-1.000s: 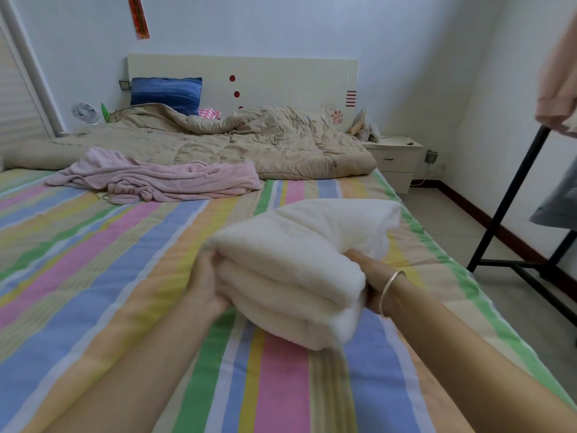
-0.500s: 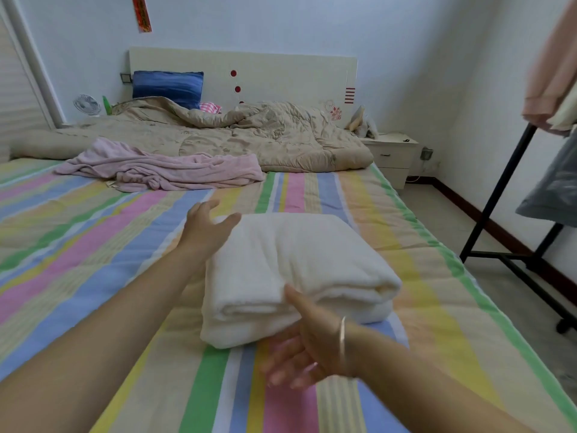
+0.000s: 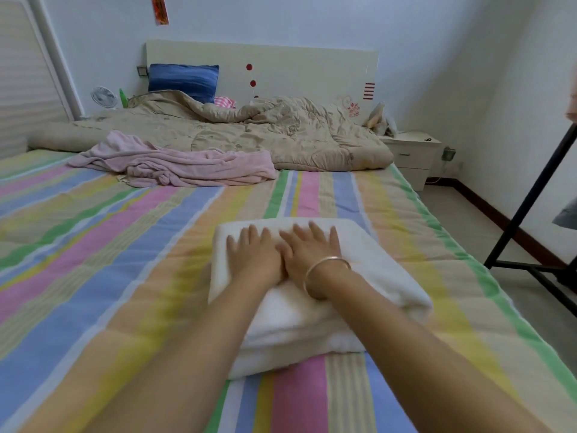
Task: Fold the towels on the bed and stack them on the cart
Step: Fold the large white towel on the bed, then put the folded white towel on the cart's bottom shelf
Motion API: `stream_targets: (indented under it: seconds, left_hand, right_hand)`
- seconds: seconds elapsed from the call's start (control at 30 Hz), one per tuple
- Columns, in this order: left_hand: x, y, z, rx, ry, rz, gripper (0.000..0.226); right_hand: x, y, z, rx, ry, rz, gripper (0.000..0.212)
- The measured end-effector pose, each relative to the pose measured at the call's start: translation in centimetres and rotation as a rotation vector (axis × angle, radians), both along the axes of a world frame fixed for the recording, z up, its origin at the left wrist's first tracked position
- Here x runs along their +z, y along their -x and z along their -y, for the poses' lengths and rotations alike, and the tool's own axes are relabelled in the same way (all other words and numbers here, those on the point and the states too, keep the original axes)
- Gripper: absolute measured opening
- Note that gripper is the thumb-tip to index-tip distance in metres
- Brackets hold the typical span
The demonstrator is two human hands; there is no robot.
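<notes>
We lay our left hand [image 3: 254,257] and right hand [image 3: 309,254] flat, side by side and touching, fingers [image 3: 314,235] straight and gripping nothing. They rest on the folded white towel [image 3: 384,276], which lies under our palms on the striped bed [image 3: 109,245]. Well beyond both hands, to the left, a pink towel [image 3: 187,165] lies crumpled. A bangle [image 3: 327,267] circles our right wrist.
</notes>
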State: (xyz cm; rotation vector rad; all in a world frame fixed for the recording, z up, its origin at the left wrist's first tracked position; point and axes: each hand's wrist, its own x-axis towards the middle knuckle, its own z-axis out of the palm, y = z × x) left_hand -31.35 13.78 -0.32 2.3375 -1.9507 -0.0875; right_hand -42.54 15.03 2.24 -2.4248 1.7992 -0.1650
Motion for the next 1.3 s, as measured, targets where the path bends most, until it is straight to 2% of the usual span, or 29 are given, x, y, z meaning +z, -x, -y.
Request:
stream_targets:
  seconds: [0.03,0.1,0.2,0.33,0.4,0.43,0.47,0.53,0.57,0.6,0.67,0.73,0.77,0.8,0.87,1.0,1.1,1.17,1.3]
  left_hand:
    - [-2.2,0.0,-0.4,0.037,0.035,-0.013,0.063]
    - [-4.9,0.6,-1.6,0.052,0.143,-0.012,0.061]
    - [-6.0,1.2,-1.9,0.039,0.241,-0.002,0.063]
    - [-6.0,1.0,-1.6,0.037,0.240,-0.007,0.062]
    - [-5.8,0.8,-1.6,-0.001,0.258,-0.030,0.062]
    - [-5.6,0.6,-1.7,-0.032,0.290,-0.094,0.062]
    - [-5.2,0.2,-1.9,-0.063,0.353,-0.249,0.062]
    - [-3.6,-1.1,-3.2,-0.075,0.500,-0.707,0.051]
    - [-3.1,-2.2,-4.1,-0.043,0.595,-0.837,0.044]
    - [-2.7,-3.3,-5.1,0.027,0.629,-0.850,0.045]
    - [-2.8,-5.7,-7.1,0.209,0.475,-0.804,0.065]
    - [-3.3,-7.2,-8.7,0.413,0.139,-1.088,0.093]
    - [-3.5,-7.5,-9.2,0.452,-0.003,-1.264,0.098]
    - [-3.4,-7.6,-9.5,0.455,-0.097,-1.354,0.097]
    - [-2.6,-7.6,-9.5,0.421,-0.206,-1.383,0.088]
    - [-1.8,-7.4,-8.8,0.387,-0.323,-1.391,0.082]
    - [-1.5,-7.7,-8.8,0.381,-0.306,-1.460,0.074]
    - [-1.3,-8.5,-9.2,0.389,-0.272,-1.495,0.058]
    - [-0.8,-11.4,-10.4,0.387,-0.249,-1.536,0.044]
  right_hand:
    - [-2.1,0.5,0.4,0.005,-0.040,-0.101,0.053]
    - [-5.1,2.2,0.4,-0.019,-0.057,-0.160,0.057]
    - [-6.8,4.9,1.3,-0.118,-0.071,-0.073,0.065]
    - [-7.1,7.9,3.1,-0.268,-0.127,-0.097,0.072]
    - [-6.9,8.2,3.3,-0.309,-0.161,-0.048,0.075]
    - [-6.8,8.2,3.2,-0.335,-0.176,-0.002,0.076]
    - [-6.9,8.4,3.2,-0.383,-0.184,0.068,0.078]
    - [-6.5,9.4,3.3,-0.558,-0.196,0.286,0.085]
    - [-6.3,10.3,3.3,-0.640,-0.216,0.381,0.091]
    - [-6.0,11.3,3.2,-0.678,-0.262,0.437,0.096]
    - [-5.3,13.3,2.9,-0.671,-0.388,0.444,0.100]
    - [-4.7,14.4,2.2,-0.658,-0.504,0.469,0.107]
    - [-4.6,14.7,1.9,-0.655,-0.538,0.498,0.113]
    - [-4.7,14.9,1.6,-0.654,-0.544,0.521,0.118]
    - [-4.6,14.7,1.2,-0.648,-0.539,0.510,0.117]
    - [-4.1,13.4,0.6,-0.663,-0.527,0.384,0.110]
    - [-3.6,12.5,0.0,-0.675,-0.511,0.401,0.109]
    - [-3.4,11.7,-0.6,-0.680,-0.491,0.411,0.104]
    - [-3.0,8.9,-2.5,-0.653,-0.453,0.338,0.096]
